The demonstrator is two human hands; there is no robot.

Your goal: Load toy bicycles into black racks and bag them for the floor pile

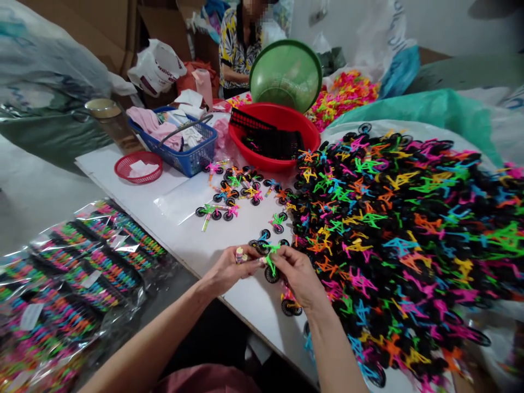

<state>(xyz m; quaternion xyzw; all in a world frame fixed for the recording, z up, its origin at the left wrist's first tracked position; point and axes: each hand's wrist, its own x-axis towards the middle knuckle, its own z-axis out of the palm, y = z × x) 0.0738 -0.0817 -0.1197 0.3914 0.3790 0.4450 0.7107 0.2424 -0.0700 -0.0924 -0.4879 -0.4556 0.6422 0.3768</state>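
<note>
A small green toy bicycle [272, 256] with black wheels is held between my hands over the table's front edge. My right hand [302, 275] pinches it from the right. The fingers of my left hand [229, 268] are closed at its left side, touching it; a small pale bit shows at their tips. On a left finger sits a small yellowish roll or wrap [240, 255], too small to make out. Just beyond my hands lies a blue toy bicycle [265, 234], partly hidden. A pink and yellow toy bicycle [290, 305] lies below my right hand.
A large heap of toy bicycles [393, 218] covers the right side. Several finished-looking toy bicycles [229, 188] lie mid-table. Behind stand a red basin [249, 155], green basin [286, 73], blue basket [192, 155] and red basket [139, 177]. Bagged packs [90, 273] lie left; a person [239, 49] sits opposite.
</note>
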